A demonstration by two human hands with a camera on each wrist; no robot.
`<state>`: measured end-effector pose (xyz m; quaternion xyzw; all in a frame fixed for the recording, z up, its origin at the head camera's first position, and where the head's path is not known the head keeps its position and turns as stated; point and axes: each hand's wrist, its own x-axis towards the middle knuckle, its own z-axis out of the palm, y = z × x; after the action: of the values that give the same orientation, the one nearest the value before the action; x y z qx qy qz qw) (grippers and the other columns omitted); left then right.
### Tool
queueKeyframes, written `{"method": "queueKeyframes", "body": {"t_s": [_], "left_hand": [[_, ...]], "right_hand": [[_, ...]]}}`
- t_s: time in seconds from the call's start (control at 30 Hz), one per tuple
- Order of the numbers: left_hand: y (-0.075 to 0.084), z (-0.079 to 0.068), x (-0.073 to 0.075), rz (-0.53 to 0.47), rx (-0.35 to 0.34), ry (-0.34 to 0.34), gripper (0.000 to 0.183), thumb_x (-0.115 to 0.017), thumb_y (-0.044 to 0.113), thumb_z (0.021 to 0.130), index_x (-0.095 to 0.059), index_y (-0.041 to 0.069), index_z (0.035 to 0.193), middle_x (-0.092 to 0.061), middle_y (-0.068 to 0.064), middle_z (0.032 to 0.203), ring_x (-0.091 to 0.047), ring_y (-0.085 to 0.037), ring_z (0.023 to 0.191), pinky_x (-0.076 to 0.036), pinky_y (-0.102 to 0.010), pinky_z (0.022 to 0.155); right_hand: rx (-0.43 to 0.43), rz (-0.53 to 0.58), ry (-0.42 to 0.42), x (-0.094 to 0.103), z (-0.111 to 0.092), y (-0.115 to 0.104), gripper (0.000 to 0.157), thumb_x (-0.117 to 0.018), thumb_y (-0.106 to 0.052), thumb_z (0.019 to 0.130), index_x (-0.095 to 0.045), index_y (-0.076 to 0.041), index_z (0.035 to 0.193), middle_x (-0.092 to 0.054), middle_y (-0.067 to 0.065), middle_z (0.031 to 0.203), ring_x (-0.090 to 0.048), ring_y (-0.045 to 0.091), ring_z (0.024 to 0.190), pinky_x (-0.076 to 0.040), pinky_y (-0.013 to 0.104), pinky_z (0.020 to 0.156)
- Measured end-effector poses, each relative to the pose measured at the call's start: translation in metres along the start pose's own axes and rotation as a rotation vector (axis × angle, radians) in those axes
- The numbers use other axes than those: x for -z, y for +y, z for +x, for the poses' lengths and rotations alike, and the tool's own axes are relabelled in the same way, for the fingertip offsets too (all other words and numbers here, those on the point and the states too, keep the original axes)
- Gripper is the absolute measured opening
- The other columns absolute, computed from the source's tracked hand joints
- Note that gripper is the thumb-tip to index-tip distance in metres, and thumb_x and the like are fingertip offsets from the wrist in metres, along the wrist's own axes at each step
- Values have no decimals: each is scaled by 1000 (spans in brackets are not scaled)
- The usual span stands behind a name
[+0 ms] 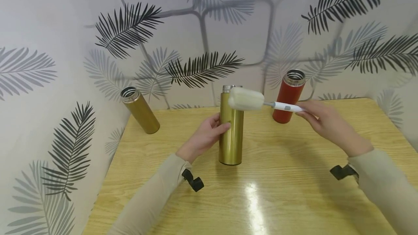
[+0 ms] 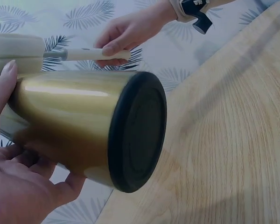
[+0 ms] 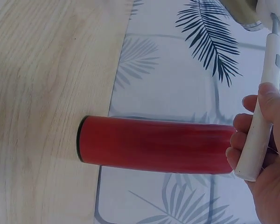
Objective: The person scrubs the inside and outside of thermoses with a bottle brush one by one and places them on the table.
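Observation:
My left hand (image 1: 206,133) grips a tall gold thermos bottle (image 1: 231,140) around its side, thumb across the front. It has no lid on, and its dark base (image 2: 139,133) shows in the left wrist view, tipped up from the table. In my right hand (image 1: 328,122) is a bottle brush, pinched near the end of its white handle (image 3: 261,112). The brush's cream sponge head (image 1: 246,99) points left and overlaps the gold bottle's upper part in the head view, hiding some of the metal neck.
A red thermos bottle (image 1: 289,93) without a lid stands at the back right, behind the brush handle. Another lidless gold bottle (image 1: 142,113) stands at the back left. A leaf-patterned wall (image 1: 183,35) rises behind the wooden table (image 1: 277,191).

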<state>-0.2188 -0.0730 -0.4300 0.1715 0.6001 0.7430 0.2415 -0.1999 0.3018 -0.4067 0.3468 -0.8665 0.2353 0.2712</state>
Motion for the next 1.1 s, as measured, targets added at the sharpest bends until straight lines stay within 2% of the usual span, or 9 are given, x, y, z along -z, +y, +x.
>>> {"method": "queueKeyframes", "body": {"t_s": [0.1, 0.17, 0.27, 0.4, 0.5, 0.63, 0.77, 0.97, 1.1], "left_hand": [[1, 0, 0, 39, 15, 23, 128, -83, 69, 66, -30, -2, 158, -53, -28, 146, -62, -22, 118, -44, -45, 114], [1, 0, 1, 50, 26, 25, 121, -80, 68, 71, -30, 2, 159, -52, -27, 146, -61, -23, 120, -43, -47, 115], [1, 0, 3, 66, 41, 4, 97, -70, 60, 90, -31, 6, 159, -50, -23, 146, -57, -25, 123, -43, -53, 113], [2, -1, 4, 58, 50, -11, 64, -51, 40, 109, -32, 8, 160, -49, -19, 146, -54, -27, 126, -45, -58, 110], [3, 0, 5, 15, 38, 1, 61, -46, 37, 111, -31, 6, 161, -48, -21, 148, -50, -31, 132, -42, -61, 112], [5, 1, 5, -44, 14, 36, 64, -45, 38, 111, -27, 4, 162, -42, -21, 154, -37, -34, 147, -35, -65, 116], [10, 1, 6, -69, 5, 76, 60, -41, 32, 113, -24, 5, 164, -38, -21, 159, -29, -35, 153, -32, -64, 118], [14, 2, 9, -116, 4, 111, 56, -36, 29, 115, -24, 5, 163, -38, -22, 158, -33, -35, 151, -33, -61, 118], [15, 4, 13, -149, -20, 128, 62, -43, 37, 112, -27, 3, 162, -41, -21, 155, -37, -33, 147, -34, -58, 119]], "right_hand": [[-7, -3, 2, 1, 2, -1, 32, -78, 7, 85, -72, -2, 115, -69, 4, 92, -51, 12, 76, -39, 24, 70], [-2, 2, -1, 1, 2, 0, 37, -79, 11, 81, -72, -3, 115, -69, 4, 92, -51, 12, 77, -39, 24, 70], [14, 14, -4, 1, 1, 1, 35, -79, 8, 83, -73, -3, 116, -67, 2, 91, -49, 11, 76, -39, 24, 69], [22, 50, -41, -3, -4, 2, 20, -71, -15, 100, -75, -6, 117, -61, -4, 86, -46, 9, 75, -37, 22, 68], [33, 80, -70, -9, -8, 1, 39, -55, -40, 106, -75, -8, 116, -59, -7, 85, -46, 6, 74, -37, 21, 67], [80, 132, -77, -20, -14, -2, 55, -45, -50, 106, -75, -5, 113, -59, -8, 86, -46, 4, 74, -39, 20, 65], [114, 175, -105, -26, -21, -7, 54, -45, -49, 107, -75, -4, 113, -58, -10, 86, -45, 2, 74, -38, 16, 64], [119, 193, -185, -28, -31, -13, 52, -43, -48, 107, -74, -8, 115, -59, -13, 90, -48, 0, 77, -41, 14, 67], [141, 202, -195, -27, -33, -14, 40, -50, -41, 108, -74, -9, 114, -60, -13, 91, -50, 0, 78, -43, 15, 68]]}}
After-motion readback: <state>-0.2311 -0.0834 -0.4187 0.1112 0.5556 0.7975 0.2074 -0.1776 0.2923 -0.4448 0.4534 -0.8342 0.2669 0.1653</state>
